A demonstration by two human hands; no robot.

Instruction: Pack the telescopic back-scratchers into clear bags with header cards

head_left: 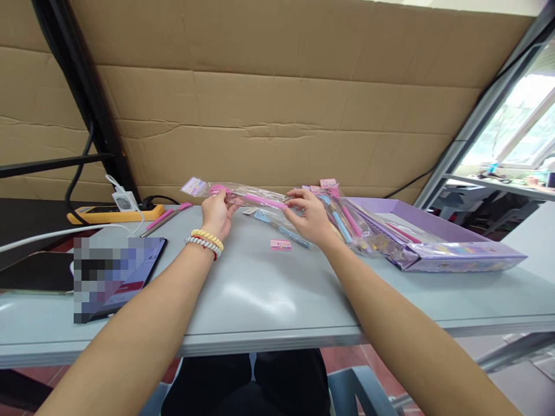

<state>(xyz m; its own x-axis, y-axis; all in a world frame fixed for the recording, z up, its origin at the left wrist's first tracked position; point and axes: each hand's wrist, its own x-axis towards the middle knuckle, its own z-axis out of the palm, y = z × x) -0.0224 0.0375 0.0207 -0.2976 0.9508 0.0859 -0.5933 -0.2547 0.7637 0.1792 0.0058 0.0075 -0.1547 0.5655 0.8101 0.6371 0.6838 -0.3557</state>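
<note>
Both hands hold a pink back scratcher (265, 201) in a long clear plastic bag, raised a little above the table. My left hand (219, 215) is closed round its pink head end, and a printed card (193, 186) shows at the bag's tip. My right hand (307, 215) pinches the bag by the end of the pink handle. Under the hands lies a blue back scratcher (295, 237), partly covered by my right fingers. A small pink label (281, 245) lies in front of it. Several more bagged pink and blue back scratchers (347, 222) are piled right of my right hand.
An open purple box (466, 264) with bagged items stands at the right. An unbagged pink scratcher (162, 219) lies at the left, near a yellow power strip (117, 214), a white charger (124, 200) and a tablet (130, 277). A cardboard wall (277, 104) borders the table's back.
</note>
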